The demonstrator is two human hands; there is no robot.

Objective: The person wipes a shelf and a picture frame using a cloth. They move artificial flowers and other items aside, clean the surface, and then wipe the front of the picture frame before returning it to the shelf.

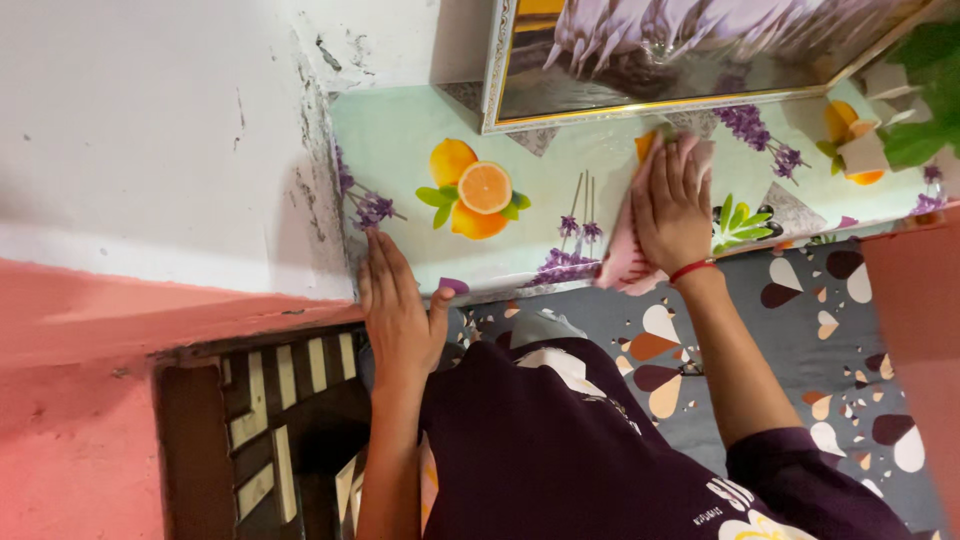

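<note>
My right hand (672, 205) lies flat on a pink cloth (625, 262) and presses it onto a shelf covered with a pale green printed oilcloth (400, 140) showing oranges and lavender. A red thread circles that wrist. My left hand (397, 312) rests with fingers spread on the shelf's front left edge, thumb out to the right, holding nothing. The cloth hangs slightly over the front edge.
A framed picture (690, 55) with a gilt frame leans at the back of the shelf. Green leaves (925, 90) sit at the far right. A white chipped wall (150, 130) with a pink lower band is left. Grey patterned fabric (810, 330) lies below.
</note>
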